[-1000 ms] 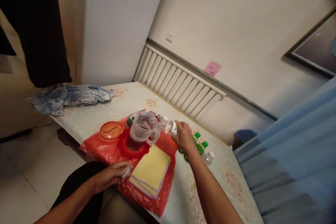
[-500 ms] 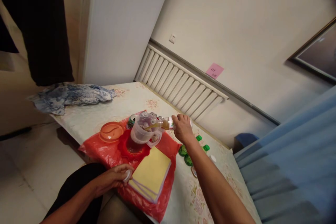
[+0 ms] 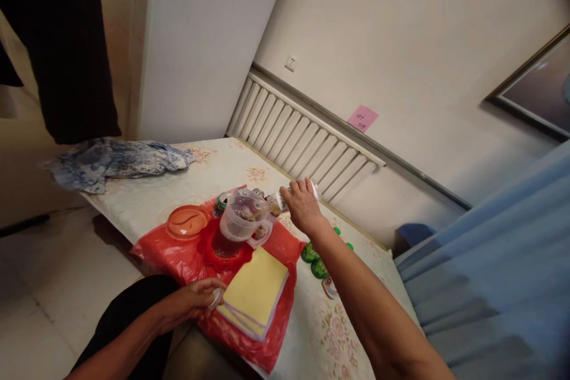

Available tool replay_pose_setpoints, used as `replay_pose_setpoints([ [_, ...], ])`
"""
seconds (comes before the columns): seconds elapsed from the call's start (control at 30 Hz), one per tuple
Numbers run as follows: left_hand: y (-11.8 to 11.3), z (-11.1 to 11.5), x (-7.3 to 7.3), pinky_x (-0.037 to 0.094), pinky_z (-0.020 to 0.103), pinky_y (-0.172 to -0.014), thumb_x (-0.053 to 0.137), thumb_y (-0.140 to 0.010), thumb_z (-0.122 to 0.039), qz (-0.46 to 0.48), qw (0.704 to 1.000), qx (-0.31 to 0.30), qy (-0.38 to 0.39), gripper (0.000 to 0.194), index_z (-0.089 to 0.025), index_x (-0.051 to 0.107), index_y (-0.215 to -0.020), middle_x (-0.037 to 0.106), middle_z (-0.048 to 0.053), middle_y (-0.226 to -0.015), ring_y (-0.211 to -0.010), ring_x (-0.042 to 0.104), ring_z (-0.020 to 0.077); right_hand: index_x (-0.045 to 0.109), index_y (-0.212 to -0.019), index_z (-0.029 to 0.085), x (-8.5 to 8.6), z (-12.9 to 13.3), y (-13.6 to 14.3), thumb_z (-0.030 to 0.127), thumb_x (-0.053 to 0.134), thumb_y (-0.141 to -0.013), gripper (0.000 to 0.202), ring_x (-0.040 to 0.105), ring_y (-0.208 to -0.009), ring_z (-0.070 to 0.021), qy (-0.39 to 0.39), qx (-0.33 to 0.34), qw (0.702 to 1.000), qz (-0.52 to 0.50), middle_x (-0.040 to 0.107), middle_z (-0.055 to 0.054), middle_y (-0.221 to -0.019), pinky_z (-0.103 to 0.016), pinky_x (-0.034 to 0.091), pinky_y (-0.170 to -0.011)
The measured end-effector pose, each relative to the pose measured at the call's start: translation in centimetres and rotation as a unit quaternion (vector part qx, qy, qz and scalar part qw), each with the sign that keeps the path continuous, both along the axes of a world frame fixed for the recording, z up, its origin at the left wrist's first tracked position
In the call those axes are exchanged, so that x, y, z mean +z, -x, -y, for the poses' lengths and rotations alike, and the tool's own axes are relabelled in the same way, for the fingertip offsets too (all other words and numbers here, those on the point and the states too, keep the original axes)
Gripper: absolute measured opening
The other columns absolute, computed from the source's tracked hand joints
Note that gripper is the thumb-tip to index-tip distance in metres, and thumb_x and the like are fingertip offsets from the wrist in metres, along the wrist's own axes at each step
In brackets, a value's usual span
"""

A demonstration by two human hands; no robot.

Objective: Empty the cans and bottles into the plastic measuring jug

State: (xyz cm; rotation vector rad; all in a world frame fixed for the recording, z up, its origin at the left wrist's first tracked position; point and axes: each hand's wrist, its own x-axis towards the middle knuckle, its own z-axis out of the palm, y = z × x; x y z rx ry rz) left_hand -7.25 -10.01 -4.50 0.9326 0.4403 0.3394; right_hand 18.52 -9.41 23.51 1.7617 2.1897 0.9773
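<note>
Lower centre-left of frame: left hand [image 3: 196, 300], fingertips pinching a white cap [image 3: 216, 298] at the edge of a yellow stack of sheets [image 3: 257, 285]. Stack lies on a red plastic sheet [image 3: 278, 338], spread over the flowered tabletop [image 3: 333, 332].

Centre of frame: clear pitcher [image 3: 238, 222], upright in a red scalloped dish [image 3: 207, 255], dark reddish liquid in its lower part. Right hand [image 3: 305, 208], fingers closed round a bottle [image 3: 281, 200] with a white label. Bottle tilted, mouth toward the left at the pitcher's rim; yellowish liquid running in.

Left of pitcher: orange lid [image 3: 187, 222], lying flat on the red plastic. Behind pitcher: a green can [image 3: 220, 205], other cans partly hidden. Right of centre: green bottles [image 3: 314, 260], partly hidden by the right forearm.

Farther, left: crumpled blue-and-white cloth [image 3: 122, 160]. Beyond the table: white radiator [image 3: 298, 130]; pink note [image 3: 363, 119] above it.
</note>
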Motion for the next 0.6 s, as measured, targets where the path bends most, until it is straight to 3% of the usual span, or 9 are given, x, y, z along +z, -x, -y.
replay_pose_setpoints([
  [0.23,0.1,0.0,-0.4,0.044,0.024,-0.065,0.087,-0.065,-0.037,0.005,1.0,-0.003,0.002,0.049,-0.021,0.069,-0.107,0.064,0.0,-0.086,-0.069,0.058,0.013,0.055,-0.128,0.018,0.1,-0.1,1.1,0.01,0.05,-0.091,0.038,0.041,-0.116,-0.0297,0.012,0.003,1.0,-0.008,0.055,-0.015,-0.119,-0.054,0.01,-0.115],
  [0.4,0.6,0.0,0.1,0.047,0.027,-0.069,0.086,-0.068,-0.04,0.005,1.0,0.013,0.003,0.05,-0.021,0.068,-0.112,0.066,0.002,-0.089,-0.074,0.061,0.0164,0.053,-0.133,0.021,-1.2,0.3,0.5,0.009,0.053,-0.087,0.048,0.042,-0.115,-0.0291,0.014,-0.05,0.997,-0.062,0.055,-0.014,-0.121,-0.052,0.016,-0.111],
  [0.5,0.7,0.1,1.2,0.048,0.028,-0.07,0.084,-0.071,-0.042,0.012,1.0,0.027,0.001,0.052,-0.022,0.067,-0.115,0.066,0.003,-0.092,-0.076,0.061,0.0165,0.053,-0.135,0.023,-2.7,0.8,-0.5,0.016,0.06,-0.084,0.051,0.046,-0.11,-0.0283,0.008,-0.087,0.987,-0.134,0.056,-0.013,-0.119,-0.045,0.028,-0.103],
  [0.6,0.4,0.3,3.4,0.047,0.027,-0.071,0.084,-0.07,-0.044,0.009,0.999,0.047,-0.025,0.054,-0.021,0.066,-0.117,0.067,0.003,-0.096,-0.077,0.061,0.0157,0.057,-0.129,0.025,-4.4,1.6,-1.6,0.027,0.069,-0.08,0.051,0.051,-0.103,-0.0261,0.013,-0.103,0.962,-0.254,0.059,-0.01,-0.114,-0.037,0.038,-0.091],
])
